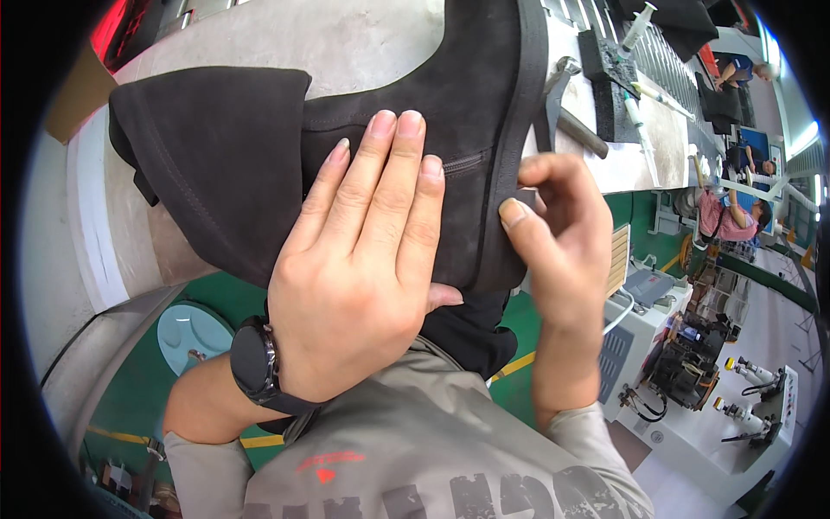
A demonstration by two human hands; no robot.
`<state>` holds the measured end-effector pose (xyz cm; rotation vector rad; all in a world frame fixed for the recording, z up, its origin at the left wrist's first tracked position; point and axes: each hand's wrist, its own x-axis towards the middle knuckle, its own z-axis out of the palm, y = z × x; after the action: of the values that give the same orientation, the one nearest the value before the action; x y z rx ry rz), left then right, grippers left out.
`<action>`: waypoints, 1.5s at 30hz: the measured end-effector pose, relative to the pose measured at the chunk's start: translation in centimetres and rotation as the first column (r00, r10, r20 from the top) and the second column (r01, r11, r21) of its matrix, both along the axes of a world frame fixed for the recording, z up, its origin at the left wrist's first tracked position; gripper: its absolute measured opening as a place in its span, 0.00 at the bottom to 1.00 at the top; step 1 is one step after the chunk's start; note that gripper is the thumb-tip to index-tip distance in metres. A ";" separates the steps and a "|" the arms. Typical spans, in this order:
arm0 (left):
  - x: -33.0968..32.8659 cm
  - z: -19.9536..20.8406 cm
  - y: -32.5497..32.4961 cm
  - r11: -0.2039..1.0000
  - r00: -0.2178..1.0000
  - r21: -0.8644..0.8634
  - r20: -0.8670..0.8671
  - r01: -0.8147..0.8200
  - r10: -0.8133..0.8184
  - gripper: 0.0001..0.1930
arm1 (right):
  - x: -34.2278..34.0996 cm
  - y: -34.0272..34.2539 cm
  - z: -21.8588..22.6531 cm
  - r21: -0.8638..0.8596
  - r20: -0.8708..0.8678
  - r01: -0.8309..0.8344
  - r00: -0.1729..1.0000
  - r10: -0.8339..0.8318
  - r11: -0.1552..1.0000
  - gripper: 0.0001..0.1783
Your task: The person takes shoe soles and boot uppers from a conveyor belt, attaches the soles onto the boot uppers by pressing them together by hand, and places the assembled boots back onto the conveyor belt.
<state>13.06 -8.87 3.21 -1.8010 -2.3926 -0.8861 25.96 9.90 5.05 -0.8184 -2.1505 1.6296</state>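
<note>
A dark brown-black suede piece (216, 164), which looks like a boot upper, lies across the pale worktable. It has stitched seams, a short zipper (465, 163) and a raised band (510, 112) along its right edge. My left hand (363, 233) rests flat on it, fingers stretched out and pointing away from me, just left of the zipper. At the right edge my right hand (562, 225) is closed, with thumb and curled forefinger pinching the band. Its other fingers are partly hidden.
Beside the band lies a metal hand tool (564, 69). Beyond are a black block (605, 86) and several syringes (638, 28). A light blue stool (194, 333) stands on the green floor at lower left. Machines (683, 355) and people (735, 216) appear at right.
</note>
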 end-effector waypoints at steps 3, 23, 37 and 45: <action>-0.3 0.4 0.1 1.000 1.000 -0.008 0.011 0.000 0.001 0.52 | -0.9 3.0 0.9 -0.067 0.148 -0.155 0.975 0.163 0.986 0.12; -0.3 0.0 0.6 1.000 1.000 -0.012 -0.013 -0.010 0.010 0.49 | -5.4 6.3 1.9 0.236 0.409 -0.409 0.865 0.291 0.882 0.34; -0.2 0.2 0.4 0.999 1.000 -0.036 0.004 -0.010 0.010 0.50 | -4.0 6.7 2.1 0.147 0.320 -0.504 0.838 0.442 0.851 0.30; -0.1 -0.3 0.5 1.000 1.000 -0.019 -0.017 -0.018 0.018 0.49 | -4.5 5.3 2.5 0.162 0.452 -0.422 0.835 0.313 0.892 0.30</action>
<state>12.97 -8.34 2.95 -1.7835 -2.4116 -0.8455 21.42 15.18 7.55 -0.7509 -2.9080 1.3754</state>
